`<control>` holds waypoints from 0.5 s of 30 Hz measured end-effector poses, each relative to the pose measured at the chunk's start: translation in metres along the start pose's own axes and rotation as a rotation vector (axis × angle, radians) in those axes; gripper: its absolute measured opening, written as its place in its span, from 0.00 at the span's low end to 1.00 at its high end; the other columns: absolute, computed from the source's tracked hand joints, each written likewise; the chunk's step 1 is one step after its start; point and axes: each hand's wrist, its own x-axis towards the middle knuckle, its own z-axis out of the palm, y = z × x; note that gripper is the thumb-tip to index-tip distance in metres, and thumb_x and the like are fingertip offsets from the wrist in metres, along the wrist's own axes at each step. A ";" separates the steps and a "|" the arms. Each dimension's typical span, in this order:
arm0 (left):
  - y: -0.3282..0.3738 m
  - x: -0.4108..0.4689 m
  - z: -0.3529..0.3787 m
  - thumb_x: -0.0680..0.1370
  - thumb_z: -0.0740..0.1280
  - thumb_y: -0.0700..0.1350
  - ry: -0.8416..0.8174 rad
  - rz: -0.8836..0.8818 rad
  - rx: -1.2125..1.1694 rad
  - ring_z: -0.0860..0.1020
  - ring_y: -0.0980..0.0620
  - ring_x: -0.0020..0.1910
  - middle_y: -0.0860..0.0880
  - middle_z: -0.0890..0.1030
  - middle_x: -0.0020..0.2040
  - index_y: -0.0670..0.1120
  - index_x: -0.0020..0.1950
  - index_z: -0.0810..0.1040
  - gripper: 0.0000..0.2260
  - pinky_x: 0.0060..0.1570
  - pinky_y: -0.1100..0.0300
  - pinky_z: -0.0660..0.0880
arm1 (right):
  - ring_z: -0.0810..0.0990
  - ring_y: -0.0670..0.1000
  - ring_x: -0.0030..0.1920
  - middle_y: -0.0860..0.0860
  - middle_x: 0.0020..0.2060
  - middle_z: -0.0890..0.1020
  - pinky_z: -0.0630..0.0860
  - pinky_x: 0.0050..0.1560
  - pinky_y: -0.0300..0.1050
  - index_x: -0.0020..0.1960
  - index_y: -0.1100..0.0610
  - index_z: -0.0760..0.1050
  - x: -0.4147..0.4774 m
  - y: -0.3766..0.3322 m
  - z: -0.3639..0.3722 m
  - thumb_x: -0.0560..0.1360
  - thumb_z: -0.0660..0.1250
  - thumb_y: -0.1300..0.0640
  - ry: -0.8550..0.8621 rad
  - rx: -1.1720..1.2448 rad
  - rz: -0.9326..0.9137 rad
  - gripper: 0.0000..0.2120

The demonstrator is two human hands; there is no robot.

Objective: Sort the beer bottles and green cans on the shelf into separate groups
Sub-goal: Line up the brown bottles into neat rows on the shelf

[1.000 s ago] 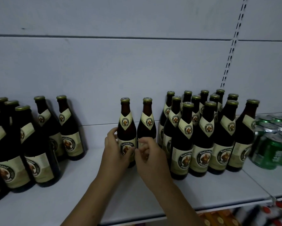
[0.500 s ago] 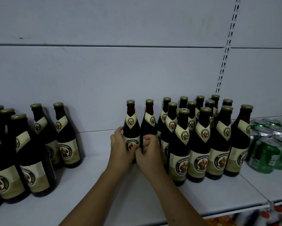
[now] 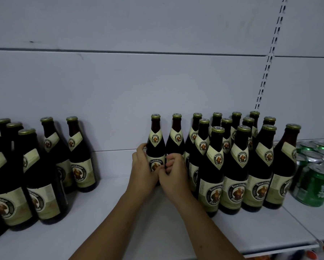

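On the far left of the shelf (image 3: 105, 231) a left group of bottles (image 3: 45, 175) stands as it did a second ago, well apart from everything else, with bare shelf between it and the hands.

Next to the right, the left hand (image 3: 142, 169) has its grip curled round the lower body of the first bottle (image 3: 155, 145), fingers reaching behind it at the far side. Just beside it, the right hand (image 3: 173, 173) has its grip curled on the lower part of the second bottle (image 3: 176, 139); its thumb side is hidden, so how firmly it holds I cannot tell. Both bottles stand upright on the shelf, near the back wall.

What has changed is the gap. A second ago this pair stood clearly apart from the right cluster (image 3: 238, 175); now the second bottle is just beside that cluster's back row, nearly touching it. The pair has been slid rightward together.

Farther right, the green cans (image 3: 314, 186) sit in their own bunch, just beside the last bottle.

For the task, this looks like bottles being gathered into one block, apart from the cans. The left group probably remains to be brought over.
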 end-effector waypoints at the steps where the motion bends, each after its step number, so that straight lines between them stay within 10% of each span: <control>1: 0.003 -0.001 -0.005 0.71 0.78 0.46 -0.025 -0.007 0.020 0.72 0.56 0.63 0.51 0.68 0.65 0.54 0.77 0.59 0.40 0.59 0.61 0.75 | 0.76 0.46 0.40 0.49 0.44 0.75 0.78 0.42 0.43 0.56 0.50 0.69 -0.001 -0.002 -0.001 0.75 0.68 0.62 0.000 -0.001 -0.009 0.13; 10: 0.019 -0.099 -0.133 0.78 0.72 0.52 0.228 0.052 0.301 0.78 0.64 0.53 0.63 0.78 0.55 0.59 0.63 0.75 0.15 0.52 0.59 0.79 | 0.80 0.42 0.48 0.44 0.49 0.81 0.76 0.46 0.35 0.59 0.49 0.76 -0.033 -0.070 0.061 0.79 0.70 0.58 -0.303 0.230 -0.082 0.10; 15: 0.001 -0.125 -0.193 0.76 0.74 0.46 0.563 0.051 0.365 0.75 0.59 0.55 0.56 0.74 0.57 0.52 0.66 0.74 0.20 0.53 0.71 0.72 | 0.75 0.39 0.57 0.42 0.59 0.74 0.72 0.53 0.28 0.67 0.48 0.68 -0.026 -0.093 0.133 0.74 0.75 0.55 -0.484 0.186 -0.135 0.25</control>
